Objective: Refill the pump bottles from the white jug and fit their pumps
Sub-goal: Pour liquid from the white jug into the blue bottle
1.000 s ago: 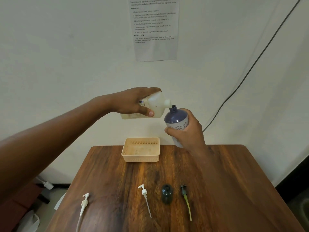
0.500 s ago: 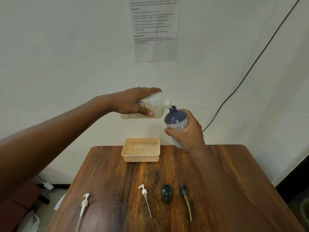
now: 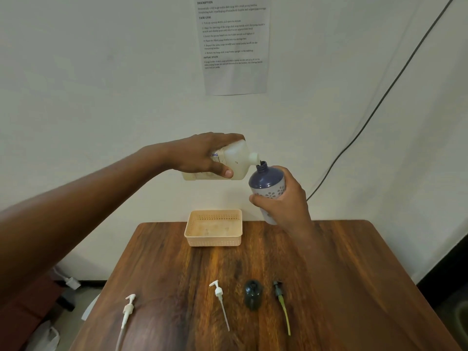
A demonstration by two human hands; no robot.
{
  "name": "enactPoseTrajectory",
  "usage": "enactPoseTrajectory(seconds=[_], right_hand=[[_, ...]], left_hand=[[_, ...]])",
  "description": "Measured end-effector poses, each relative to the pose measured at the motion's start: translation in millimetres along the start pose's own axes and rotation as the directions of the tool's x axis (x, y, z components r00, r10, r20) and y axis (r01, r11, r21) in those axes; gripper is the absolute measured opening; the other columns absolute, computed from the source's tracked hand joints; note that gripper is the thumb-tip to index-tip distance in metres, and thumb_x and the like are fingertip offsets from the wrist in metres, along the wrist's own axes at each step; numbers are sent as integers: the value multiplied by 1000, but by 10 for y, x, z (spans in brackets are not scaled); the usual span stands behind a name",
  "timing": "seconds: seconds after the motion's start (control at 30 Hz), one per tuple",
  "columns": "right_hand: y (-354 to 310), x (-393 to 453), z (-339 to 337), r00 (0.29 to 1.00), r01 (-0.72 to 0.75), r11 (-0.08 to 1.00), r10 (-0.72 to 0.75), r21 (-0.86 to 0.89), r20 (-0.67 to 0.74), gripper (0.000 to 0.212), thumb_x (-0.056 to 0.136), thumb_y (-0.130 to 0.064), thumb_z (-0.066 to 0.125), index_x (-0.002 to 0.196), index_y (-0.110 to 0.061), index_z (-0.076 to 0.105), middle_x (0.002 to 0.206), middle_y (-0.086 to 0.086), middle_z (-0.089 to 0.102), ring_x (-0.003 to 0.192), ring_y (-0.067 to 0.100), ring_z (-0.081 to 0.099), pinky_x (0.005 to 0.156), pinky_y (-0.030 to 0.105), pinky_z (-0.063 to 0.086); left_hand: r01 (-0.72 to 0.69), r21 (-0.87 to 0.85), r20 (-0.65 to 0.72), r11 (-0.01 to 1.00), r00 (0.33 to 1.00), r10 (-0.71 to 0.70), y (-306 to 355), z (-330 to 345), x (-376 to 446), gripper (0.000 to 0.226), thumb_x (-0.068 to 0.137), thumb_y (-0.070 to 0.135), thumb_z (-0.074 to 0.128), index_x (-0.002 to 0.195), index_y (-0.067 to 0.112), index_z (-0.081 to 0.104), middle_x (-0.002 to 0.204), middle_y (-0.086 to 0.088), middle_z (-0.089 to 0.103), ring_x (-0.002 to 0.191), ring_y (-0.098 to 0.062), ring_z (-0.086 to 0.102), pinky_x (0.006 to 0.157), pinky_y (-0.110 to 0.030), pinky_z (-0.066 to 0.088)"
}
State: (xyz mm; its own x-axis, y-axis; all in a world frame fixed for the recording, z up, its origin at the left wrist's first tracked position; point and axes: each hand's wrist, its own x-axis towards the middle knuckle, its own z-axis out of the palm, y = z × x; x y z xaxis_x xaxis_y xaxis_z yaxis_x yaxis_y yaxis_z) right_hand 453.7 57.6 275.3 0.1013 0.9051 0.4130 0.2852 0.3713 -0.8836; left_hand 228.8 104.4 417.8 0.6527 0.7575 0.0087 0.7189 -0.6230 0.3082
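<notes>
Wooden table (image 3: 329, 274) stands against a pale wall bearing a printed sheet (image 3: 234, 44); on it are a peach basket (image 3: 214, 240) at the far edge and, nearer, two white pumps (image 3: 219, 292) (image 3: 128, 309), a dark cap (image 3: 252, 297) and a dark pump with a yellow-green tube (image 3: 281, 300). Left hand (image 3: 202, 155) grips the white jug (image 3: 234, 162), fingers and thumb wrapped round its body, tipped sideways with its spout at the mouth of the purple bottle (image 3: 267, 181). Right hand (image 3: 283, 203) grips that bottle, raised above the table's far edge, tilted toward the jug.
</notes>
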Motion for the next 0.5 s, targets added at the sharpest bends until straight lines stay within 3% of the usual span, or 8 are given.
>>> enactPoseTrajectory(seconds=[0.5], right_hand=[[-35, -25, 5, 1000, -7, 1000, 7, -19, -8, 70, 58, -45, 86, 119, -44, 52, 103, -25, 63, 96, -10, 59, 63, 6, 48]], left_hand=[[19, 18, 13, 1000, 1000, -19, 40, -27, -32, 87, 79, 54, 67, 155, 26, 36, 137, -1, 55, 122, -27, 54, 101, -44, 54]])
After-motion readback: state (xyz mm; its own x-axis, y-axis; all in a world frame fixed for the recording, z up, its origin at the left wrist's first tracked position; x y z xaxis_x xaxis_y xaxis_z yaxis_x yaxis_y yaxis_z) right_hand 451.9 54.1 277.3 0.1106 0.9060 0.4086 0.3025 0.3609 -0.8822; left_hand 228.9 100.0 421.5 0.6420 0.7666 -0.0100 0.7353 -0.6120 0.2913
